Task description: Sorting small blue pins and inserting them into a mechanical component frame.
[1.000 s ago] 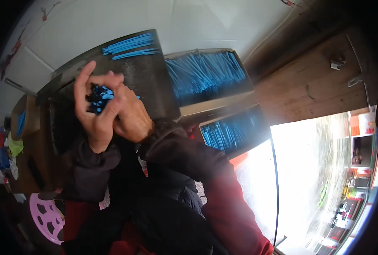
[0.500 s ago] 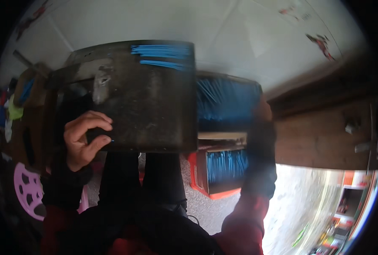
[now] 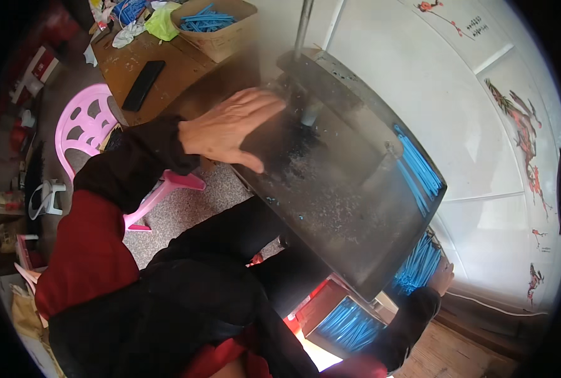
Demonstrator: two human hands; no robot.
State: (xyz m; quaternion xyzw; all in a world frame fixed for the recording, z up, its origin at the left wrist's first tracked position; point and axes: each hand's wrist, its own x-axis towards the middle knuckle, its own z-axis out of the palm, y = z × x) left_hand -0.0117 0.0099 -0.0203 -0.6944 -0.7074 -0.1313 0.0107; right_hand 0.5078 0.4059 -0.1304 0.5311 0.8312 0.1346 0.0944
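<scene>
My left hand [image 3: 233, 129] is over the left part of a dark worktable [image 3: 350, 211], fingers stretched out and thumb apart, slightly blurred, holding nothing. Close by its fingertips, a metal post [image 3: 303, 28] stands at the table's back, with a pale tip [image 3: 309, 116] below. Several thin blue sticks [image 3: 420, 167] lie along the table's right edge. Beyond that edge a box holds many loose blue sticks [image 3: 417, 268]. My right hand [image 3: 442, 277] is at this box's outer side, its fingers bent around the rim and partly hidden.
A second box of blue sticks [image 3: 350, 324] stands in a red crate at the lower right. On the brown table [image 3: 186, 60] at left are a black flat object [image 3: 144, 85] and a carton [image 3: 242, 31] with more sticks. A pink plastic stool [image 3: 85, 120] is beside me.
My view has turned left, so the worktable appears tilted. My left hand has gone from curled fingers near the front edge to stretched fingers near the post. The right hand stays by the box.
</scene>
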